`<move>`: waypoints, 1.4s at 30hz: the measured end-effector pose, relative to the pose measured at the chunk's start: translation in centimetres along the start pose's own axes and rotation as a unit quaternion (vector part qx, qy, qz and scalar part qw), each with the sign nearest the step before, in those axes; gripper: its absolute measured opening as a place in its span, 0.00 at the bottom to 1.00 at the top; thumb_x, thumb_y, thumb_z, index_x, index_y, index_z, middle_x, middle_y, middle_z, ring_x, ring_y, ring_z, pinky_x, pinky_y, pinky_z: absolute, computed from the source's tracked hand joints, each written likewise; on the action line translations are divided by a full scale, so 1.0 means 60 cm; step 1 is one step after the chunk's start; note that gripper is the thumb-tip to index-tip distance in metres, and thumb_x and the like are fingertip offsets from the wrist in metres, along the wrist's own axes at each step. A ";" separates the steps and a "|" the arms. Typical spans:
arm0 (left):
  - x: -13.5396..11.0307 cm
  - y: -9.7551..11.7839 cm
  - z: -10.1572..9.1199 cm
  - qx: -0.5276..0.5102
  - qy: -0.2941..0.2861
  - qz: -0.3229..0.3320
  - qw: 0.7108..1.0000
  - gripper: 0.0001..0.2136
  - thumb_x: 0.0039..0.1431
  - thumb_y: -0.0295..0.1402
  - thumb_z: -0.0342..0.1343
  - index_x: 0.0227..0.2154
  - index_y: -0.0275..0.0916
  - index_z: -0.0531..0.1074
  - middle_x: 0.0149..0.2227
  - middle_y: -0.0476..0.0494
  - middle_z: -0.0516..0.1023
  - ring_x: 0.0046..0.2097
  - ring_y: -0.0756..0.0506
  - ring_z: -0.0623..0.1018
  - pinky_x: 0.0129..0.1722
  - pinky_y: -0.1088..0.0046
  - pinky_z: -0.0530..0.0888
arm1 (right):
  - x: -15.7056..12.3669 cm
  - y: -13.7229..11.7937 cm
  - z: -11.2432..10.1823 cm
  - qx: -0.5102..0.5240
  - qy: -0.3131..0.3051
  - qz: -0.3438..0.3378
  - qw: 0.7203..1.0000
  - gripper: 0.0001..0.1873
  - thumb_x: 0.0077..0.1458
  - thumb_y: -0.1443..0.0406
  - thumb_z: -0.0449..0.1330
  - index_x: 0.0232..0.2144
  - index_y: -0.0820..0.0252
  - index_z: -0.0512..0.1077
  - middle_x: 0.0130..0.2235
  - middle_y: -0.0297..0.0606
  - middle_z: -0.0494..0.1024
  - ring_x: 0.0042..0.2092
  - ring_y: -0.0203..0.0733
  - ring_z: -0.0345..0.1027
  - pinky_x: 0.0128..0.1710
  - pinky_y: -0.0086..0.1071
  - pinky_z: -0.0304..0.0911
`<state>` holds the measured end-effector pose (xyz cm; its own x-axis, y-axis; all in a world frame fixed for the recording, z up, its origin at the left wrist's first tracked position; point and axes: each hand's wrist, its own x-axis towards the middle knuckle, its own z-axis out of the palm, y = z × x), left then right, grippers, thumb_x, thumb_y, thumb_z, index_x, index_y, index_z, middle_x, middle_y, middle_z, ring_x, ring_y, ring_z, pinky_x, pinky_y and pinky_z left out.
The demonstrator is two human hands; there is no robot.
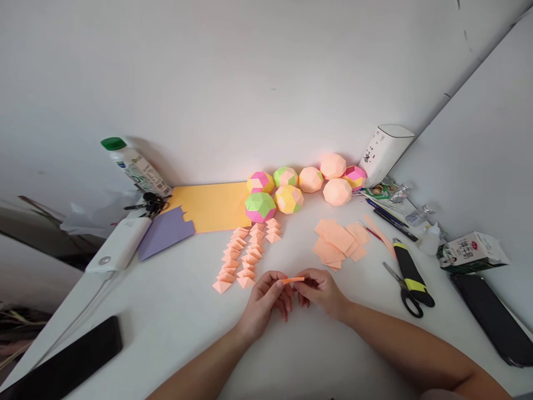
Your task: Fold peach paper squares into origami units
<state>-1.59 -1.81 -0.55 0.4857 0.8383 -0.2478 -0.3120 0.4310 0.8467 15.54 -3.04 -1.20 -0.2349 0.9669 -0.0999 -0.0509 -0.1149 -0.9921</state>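
Between my two hands is a small folded piece of orange paper [293, 280], seen nearly edge-on. My left hand [266, 300] pinches its left end, and my right hand [321, 290] has its fingers closed at the right end. Just beyond my left hand, folded peach paper units [255, 253] lie in overlapping rows. A loose pile of flat peach paper pieces [336, 242] rests past my right hand. Against the wall sit several faceted paper balls [289, 199] in peach, green, yellow and pink.
Scissors [403, 291] and a black-and-yellow utility knife [412, 272] lie at right, near pens [389, 216] and a milk carton [472, 251]. At left are yellow card [216, 205], purple card [164, 236], a bottle [139, 169], a white power bank [119, 244] and a black phone [70, 361].
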 end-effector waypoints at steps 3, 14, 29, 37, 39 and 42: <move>-0.001 0.000 0.000 0.003 -0.003 -0.001 1.000 0.12 0.56 0.40 0.55 0.36 0.37 0.65 0.25 0.49 0.73 0.23 0.50 0.72 0.17 0.76 0.69 | 0.000 0.000 -0.001 0.014 -0.001 -0.003 1.000 0.08 0.54 0.62 0.59 0.32 0.63 0.72 0.22 0.31 0.71 0.22 0.33 0.67 0.20 0.27 0.63; 0.003 0.011 0.011 0.070 0.024 -0.038 0.997 0.15 0.55 0.44 0.55 0.30 0.35 0.69 0.15 0.50 0.72 0.17 0.51 0.70 0.17 0.77 0.67 | -0.006 0.006 0.009 0.034 -0.021 -0.073 0.997 0.22 0.53 0.67 0.57 0.49 0.52 0.56 0.39 0.36 0.70 0.26 0.32 0.69 0.26 0.30 0.66; 0.005 0.004 0.008 0.063 0.053 -0.005 0.997 0.15 0.57 0.44 0.53 0.30 0.34 0.70 0.19 0.48 0.74 0.19 0.50 0.72 0.19 0.75 0.71 | -0.001 -0.005 0.007 -0.088 -0.018 -0.184 0.979 0.08 0.55 0.63 0.58 0.28 0.60 0.75 0.33 0.40 0.68 0.30 0.39 0.68 0.28 0.34 0.67; -0.002 0.004 0.011 0.080 0.028 -0.013 0.996 0.17 0.59 0.46 0.49 0.35 0.34 0.70 0.22 0.47 0.75 0.24 0.48 0.75 0.23 0.74 0.73 | 0.001 -0.007 0.003 -0.128 0.057 -0.110 0.984 0.07 0.51 0.64 0.61 0.27 0.61 0.77 0.30 0.40 0.73 0.29 0.37 0.66 0.26 0.30 0.63; -0.003 0.003 0.011 0.079 0.022 -0.013 0.997 0.17 0.58 0.45 0.51 0.37 0.34 0.70 0.23 0.47 0.75 0.25 0.48 0.75 0.24 0.74 0.73 | 0.001 -0.008 0.003 -0.119 0.064 -0.099 0.986 0.06 0.51 0.65 0.61 0.27 0.61 0.77 0.29 0.39 0.73 0.29 0.37 0.66 0.27 0.30 0.64; -0.002 0.002 0.011 0.101 0.017 -0.018 0.995 0.15 0.56 0.43 0.55 0.36 0.34 0.70 0.21 0.49 0.74 0.23 0.50 0.74 0.23 0.75 0.72 | 0.000 -0.009 0.002 -0.095 0.061 -0.090 0.990 0.06 0.52 0.65 0.61 0.27 0.60 0.77 0.31 0.39 0.74 0.32 0.39 0.68 0.30 0.31 0.66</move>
<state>-1.14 -2.07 -0.09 0.4654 0.8352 -0.2931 -0.1220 0.3885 0.9133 15.42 -2.98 -0.64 -0.1191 0.9895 0.0820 0.1051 0.0947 -0.9899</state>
